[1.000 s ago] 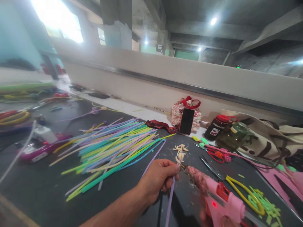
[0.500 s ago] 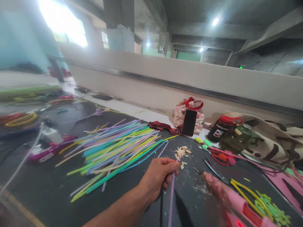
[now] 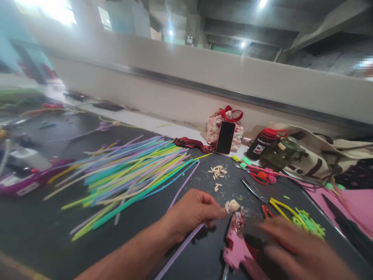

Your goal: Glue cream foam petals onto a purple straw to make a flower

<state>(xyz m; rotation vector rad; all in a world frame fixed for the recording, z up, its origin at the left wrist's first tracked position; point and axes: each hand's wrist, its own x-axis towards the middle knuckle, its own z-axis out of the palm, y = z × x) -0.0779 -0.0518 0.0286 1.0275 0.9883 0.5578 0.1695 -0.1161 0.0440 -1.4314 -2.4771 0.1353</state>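
My left hand point(image 3: 198, 212) is closed in a pinch on a thin purple stem point(image 3: 183, 251), which trails down toward the bottom edge. At its fingertips sits a small cluster of cream pieces point(image 3: 232, 206); I cannot tell how they are joined to the stem. Just below the cluster is the gummed-up tip of a pink glue gun point(image 3: 237, 239), lying on the dark table. To the right of the gun, my right hand point(image 3: 305, 245) is smeared by motion, so its finger state is unclear.
Many coloured stems point(image 3: 134, 175) lie left of centre. Loose cream bits point(image 3: 218, 171) are scattered ahead. On the right are yellow-handled pliers point(image 3: 262, 198) and green bits point(image 3: 310, 223). A phone point(image 3: 225, 137), a black bottle point(image 3: 262, 144) and a green jug point(image 3: 281, 154) stand behind.
The glue gun has come left, close to my left fingertips, and looks sharper. My right hand has come into view beside it. A cream cluster shows at the left fingertips. The view has shifted.
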